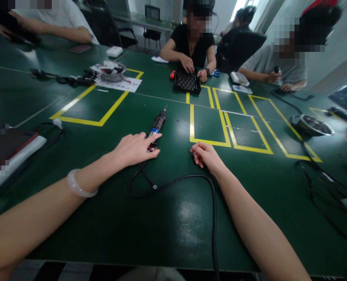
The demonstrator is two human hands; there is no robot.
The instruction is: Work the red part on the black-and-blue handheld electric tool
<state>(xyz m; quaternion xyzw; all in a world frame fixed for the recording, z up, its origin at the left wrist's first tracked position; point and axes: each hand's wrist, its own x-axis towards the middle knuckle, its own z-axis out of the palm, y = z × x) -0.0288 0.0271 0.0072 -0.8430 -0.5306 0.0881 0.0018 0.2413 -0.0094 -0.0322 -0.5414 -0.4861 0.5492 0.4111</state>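
Observation:
An electric screwdriver (158, 123) with a dark front, a thin bit and a blue band lies on the green table, its tip pointing away from me. My left hand (136, 147) is over its rear end, with index finger and thumb against the body; the other fingers are partly hidden. A black cord (179, 180) runs from the tool's back end, loops on the table and drops over the near edge. To the right, my right hand (205, 154) rests on the table with its fingers curled in and nothing visible in them, just below a yellow tape rectangle (211, 143).
Across the table, a person's hands are at a black tray (187, 82). A metal bowl (110, 72) of small things stands on paper at back left; another bowl (315, 125) is at right. Cables (316, 179) lie at right, and a white-edged device (15, 164) at left.

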